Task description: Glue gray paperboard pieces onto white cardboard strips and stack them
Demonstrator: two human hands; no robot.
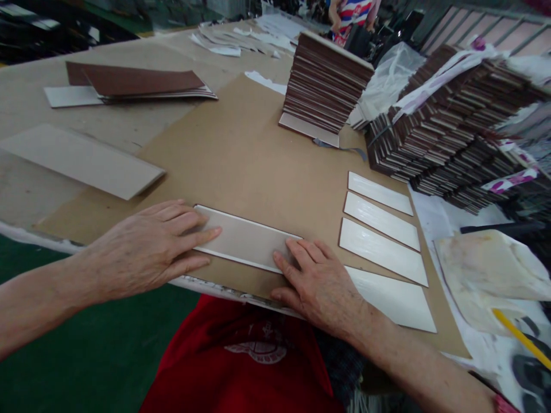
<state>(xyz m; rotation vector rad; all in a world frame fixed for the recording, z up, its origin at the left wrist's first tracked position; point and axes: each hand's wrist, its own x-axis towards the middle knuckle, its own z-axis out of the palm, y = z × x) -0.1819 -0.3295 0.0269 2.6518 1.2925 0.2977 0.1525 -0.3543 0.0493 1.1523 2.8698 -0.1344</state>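
Observation:
A narrow pale board (245, 238) with a white border and thin dark edge lies flat on the brown paper at the near table edge. My left hand (157, 246) rests over its left end, fingers stretched out and index finger on the surface. At the right end, my right hand (318, 281) touches the board with spread, slightly bent fingertips; its thumb sits off the near edge. Both hands are open. Beside my right hand lie white glossy strips (385, 249) in a row, the nearest partly hidden by that hand and forearm.
Brown paper (253, 155) covers much of the table. At left are a loose beige board (81, 158) and brown sheets (146, 83). A brown-edged board stack (325, 86) stands at the back, with tied stacks (447, 126) at right. A person (353, 17) is behind.

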